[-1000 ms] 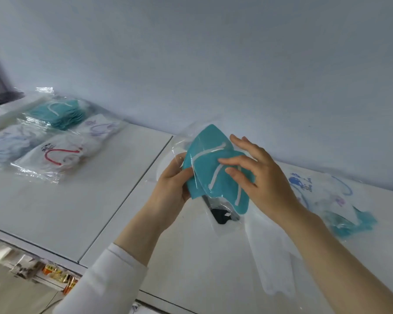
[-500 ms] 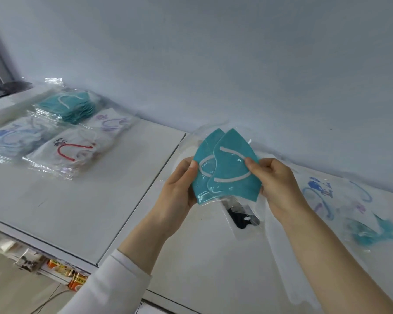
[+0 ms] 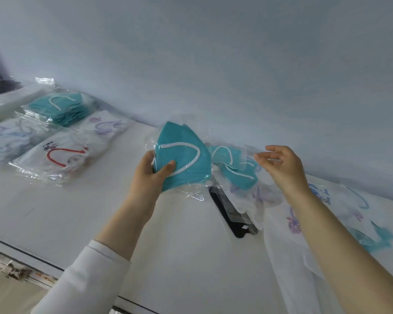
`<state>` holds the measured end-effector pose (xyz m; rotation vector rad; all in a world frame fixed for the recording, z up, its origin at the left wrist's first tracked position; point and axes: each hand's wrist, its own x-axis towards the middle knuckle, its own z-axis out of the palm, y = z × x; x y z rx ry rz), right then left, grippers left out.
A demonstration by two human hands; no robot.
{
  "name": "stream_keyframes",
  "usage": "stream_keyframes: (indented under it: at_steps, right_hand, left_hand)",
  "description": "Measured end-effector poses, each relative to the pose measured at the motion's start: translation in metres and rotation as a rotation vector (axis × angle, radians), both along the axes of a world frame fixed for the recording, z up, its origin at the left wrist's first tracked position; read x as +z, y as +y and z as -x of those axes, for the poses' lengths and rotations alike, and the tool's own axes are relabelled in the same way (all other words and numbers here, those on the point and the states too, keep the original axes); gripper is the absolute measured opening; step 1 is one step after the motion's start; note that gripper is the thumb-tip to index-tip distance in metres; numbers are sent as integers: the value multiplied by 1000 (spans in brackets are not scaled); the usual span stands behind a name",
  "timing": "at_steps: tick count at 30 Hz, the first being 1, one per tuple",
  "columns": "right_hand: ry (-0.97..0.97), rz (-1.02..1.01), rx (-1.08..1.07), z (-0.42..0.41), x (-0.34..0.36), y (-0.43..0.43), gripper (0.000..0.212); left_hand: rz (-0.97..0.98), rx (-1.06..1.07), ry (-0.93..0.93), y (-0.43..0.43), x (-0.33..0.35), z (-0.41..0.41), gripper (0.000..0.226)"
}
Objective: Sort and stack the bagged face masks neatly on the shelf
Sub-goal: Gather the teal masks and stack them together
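My left hand (image 3: 152, 175) grips a teal face mask in a clear bag (image 3: 182, 159), held up above the white shelf (image 3: 77, 211). Just to its right a second bagged teal mask (image 3: 233, 165) lies on the unsorted pile. My right hand (image 3: 281, 168) hovers beside that bag with its fingers loosely spread and nothing held; contact with the plastic edge cannot be told. Sorted stacks lie at the far left: teal masks (image 3: 59, 107), white masks with purple straps (image 3: 104, 128), white masks with red straps (image 3: 61, 152) and blue-patterned ones (image 3: 2, 139).
A loose pile of mixed bagged masks (image 3: 331, 205) spreads under my right forearm, with a black bagged mask (image 3: 234, 216) at its left edge. The wall runs close behind the shelf. The shelf's front edge (image 3: 21, 252) is at lower left.
My right hand has let go of the teal masks and moved off to the right. One teal bag now lies on the pile; my left hand keeps the other.
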<state>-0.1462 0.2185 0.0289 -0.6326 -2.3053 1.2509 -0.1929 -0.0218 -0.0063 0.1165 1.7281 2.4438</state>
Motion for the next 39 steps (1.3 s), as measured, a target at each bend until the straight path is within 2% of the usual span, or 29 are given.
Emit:
stream_keyframes:
  at_steps: [3, 5, 7, 9, 10, 12, 14, 16, 17, 19, 21, 23, 25, 26, 28, 29, 31, 33, 35, 37, 39]
  right_hand:
    - [-88, 119, 263, 4, -2, -26, 31]
    - [-122, 117, 368, 3, -8, -48, 21]
    - [-43, 122, 309, 3, -10, -52, 14]
    - [95, 155, 155, 0, -1, -39, 18]
    - [174, 109, 72, -4, 6, -30, 22]
    - [285, -157, -73, -17, 22, -26, 27]
    - [297, -417, -2, -25, 27, -44, 24]
    - [216, -499, 186, -27, 18, -69, 13]
    - [148, -498, 249, -28, 13, -78, 17]
    - [59, -525, 348, -28, 7, -83, 47]
    - [33, -486, 435, -29, 6, -85, 62]
    - [-3, -378, 547, -29, 4, -84, 57]
    - [-41, -230, 625, -23, 7, -78, 40]
    - [-36, -153, 616, -18, 9, -69, 30]
    - [32, -112, 432, -2, 8, -40, 18]
    - [26, -166, 299, 7, 6, -22, 21]
    - [-163, -308, 159, 22, -2, 7, 44]
    - [-413, -401, 242, 36, -13, 18, 72]
    - [-541, -465, 358, 47, -22, 16, 84]
    - [-541, -502, 374, 55, -26, 14, 76]
    - [-499, -570, 348, 55, -26, 12, 58]
  left_hand:
    - [33, 15, 21, 7, 1, 1, 18]
    - [53, -12, 32, 16, 2, -4, 19]
    - [43, -43, 55, 19, 4, -8, 14]
    - [-4, -28, 59, 14, 6, -7, 5]
    - [-32, -14, 46, 11, 7, -6, 4]
    - [-68, -16, 34, 7, 9, -4, 7]
    - [-89, -76, 55, 14, 12, -8, 13]
    - [-110, -162, 78, 25, 11, -14, 28]
    - [-113, -202, 94, 28, 11, -17, 33]
    - [-89, -251, 134, 29, 11, -20, 39]
    - [-68, -260, 135, 24, 10, -17, 41]
    - [-23, -242, 126, 22, 7, -14, 34]
    - [19, -180, 113, 20, 3, -10, 20]
    - [33, -136, 94, 18, 1, -7, 14]
    - [39, -55, 51, 10, -5, 1, 12]
    - [27, -23, 29, 4, -6, 5, 12]
    - [-13, 20, -6, -5, -7, 12, 14]
    - [-65, 51, -38, -11, -6, 16, 15]
    - [-97, 76, -78, -13, -6, 18, 16]
    - [-110, 76, -108, -16, -6, 20, 16]
    - [-117, 76, -120, -18, -7, 19, 17]
